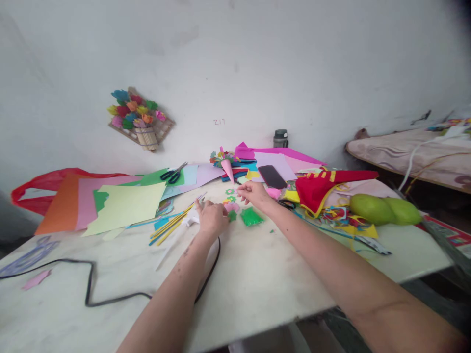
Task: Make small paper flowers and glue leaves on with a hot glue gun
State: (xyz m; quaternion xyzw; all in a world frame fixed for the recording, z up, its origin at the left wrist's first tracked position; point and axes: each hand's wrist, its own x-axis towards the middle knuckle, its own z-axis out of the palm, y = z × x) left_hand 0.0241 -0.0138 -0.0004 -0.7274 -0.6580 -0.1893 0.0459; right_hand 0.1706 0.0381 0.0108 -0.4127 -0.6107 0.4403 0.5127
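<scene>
Pointing inward, right hand [252, 192] half-curled near green flower cutout [229, 191].

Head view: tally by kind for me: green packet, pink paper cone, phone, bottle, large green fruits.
Green packet: 1
Pink paper cone: 1
Phone: 1
Bottle: 1
Large green fruits: 2
Total: 6

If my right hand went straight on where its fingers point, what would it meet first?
Probably the small green flower-shaped paper cutout lying on the pale tabletop, just left of your right hand. Depth is unclear, so the hand might pass above it.
</scene>
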